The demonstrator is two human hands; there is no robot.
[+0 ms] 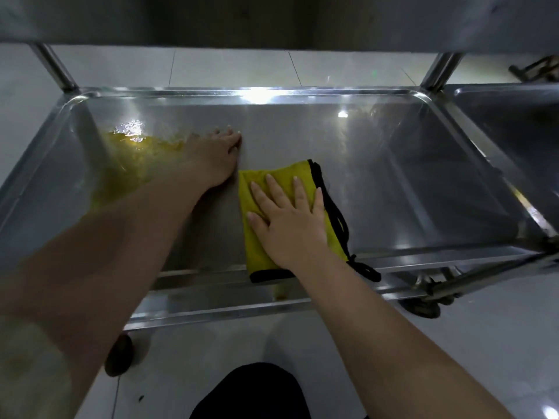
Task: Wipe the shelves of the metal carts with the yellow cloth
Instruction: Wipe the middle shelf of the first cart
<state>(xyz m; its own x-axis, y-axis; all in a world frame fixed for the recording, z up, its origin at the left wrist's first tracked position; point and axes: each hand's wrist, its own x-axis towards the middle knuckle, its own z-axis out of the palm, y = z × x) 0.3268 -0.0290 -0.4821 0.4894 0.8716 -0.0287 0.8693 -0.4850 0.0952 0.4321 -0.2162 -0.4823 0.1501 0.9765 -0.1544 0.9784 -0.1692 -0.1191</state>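
Mid-wipe: flat right hand (290,219) presses a folded yellow black-edged cloth (257,189) on the steel cart shelf (393,164); flat, empty left hand (216,155) braces; yellow spill (133,155) probably next.

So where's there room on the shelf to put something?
The right half of the shelf is bare, between the yellow cloth and the right rim. Left is crowded: a yellow spill, the left hand, then the right hand pressing the cloth.
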